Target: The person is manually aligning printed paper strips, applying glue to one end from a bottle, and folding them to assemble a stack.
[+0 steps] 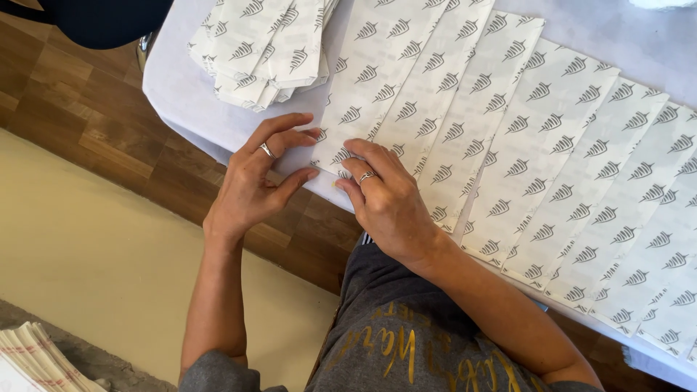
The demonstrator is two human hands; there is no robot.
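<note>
Flat white paper bags with a repeating grey leaf motif lie overlapped in a row along the table edge. A stack of folded bags of the same print sits at the upper left. A pile of white, red-striped paper sheets lies at the lower left.

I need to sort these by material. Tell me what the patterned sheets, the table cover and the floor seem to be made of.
Patterned sheets: thin matte paper, judging by flat creases and overlapping edges.
Table cover: probably smooth white cloth or plastic, draping over the edge.
Floor: wood-look planks with visible grain; laminate or real wood, unclear.
</note>
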